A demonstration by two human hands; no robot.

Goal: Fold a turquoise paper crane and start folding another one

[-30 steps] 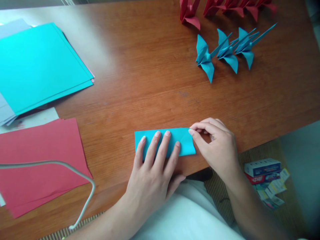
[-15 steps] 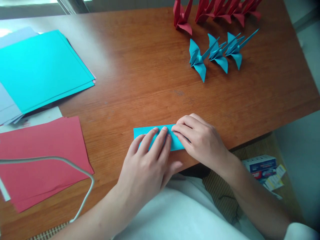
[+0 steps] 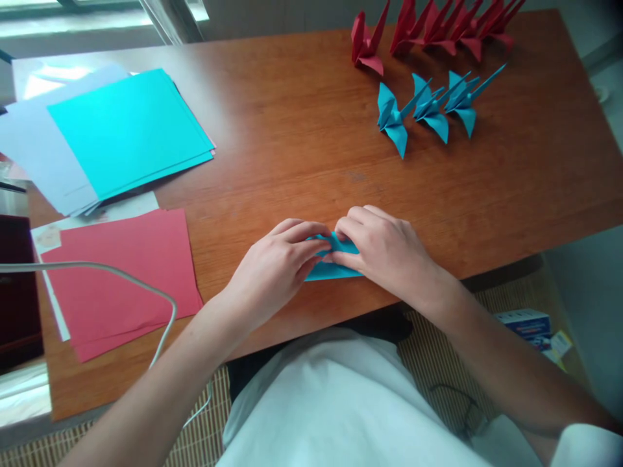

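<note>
OK, ppr strip (image 3: pixel 335 270) bright turq., ends hidden

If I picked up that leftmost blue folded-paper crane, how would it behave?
That leftmost blue folded-paper crane is probably very light, being folded paper. Its slender spike would likely bend if pinched. Its spread wings suggest sliding, not rolling, if pushed.

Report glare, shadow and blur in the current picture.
Head view: pale glare washes the table toward its far left; same head view: dark shadow under the turquoise sheets; head view again: the blue box at lower right looks soft.
</note>
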